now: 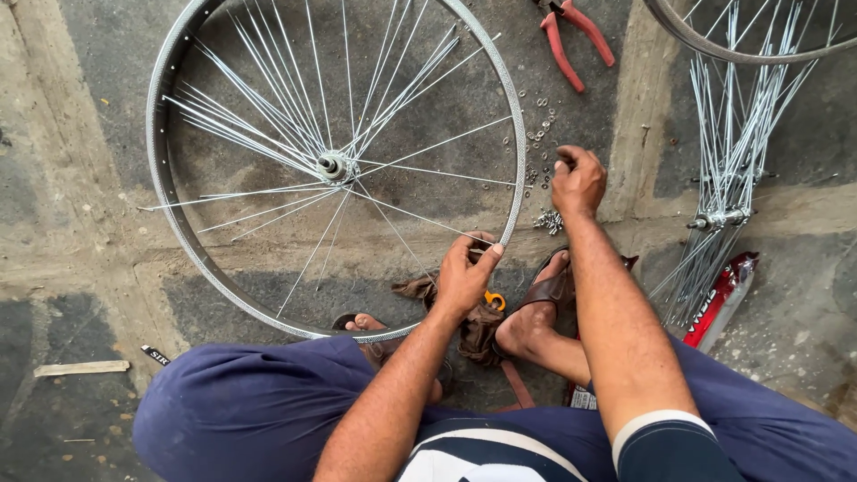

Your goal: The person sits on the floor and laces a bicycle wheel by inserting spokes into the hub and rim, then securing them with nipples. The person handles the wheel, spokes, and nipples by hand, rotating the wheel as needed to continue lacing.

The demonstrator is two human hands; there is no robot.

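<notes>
Left hand (pixel 464 277) is pinching a thin spoke (pixel 420 219) right where it meets the near edge of the rim (pixel 161 178), fingers closed on it, probably to keep the end lined up with its hole. Right hand (pixel 578 181) is curled shut over the little pile of nipples (pixel 538 147) scattered on the concrete floor (pixel 71 250), picking at them; can't tell if it's got one. Wheel's lying flat, shiny metal, spokes fanning loose from the hub (pixel 332 165). Red-handled pliers (pixel 571 36) sit further out, second wheel (pixel 741 54) off right.
</notes>
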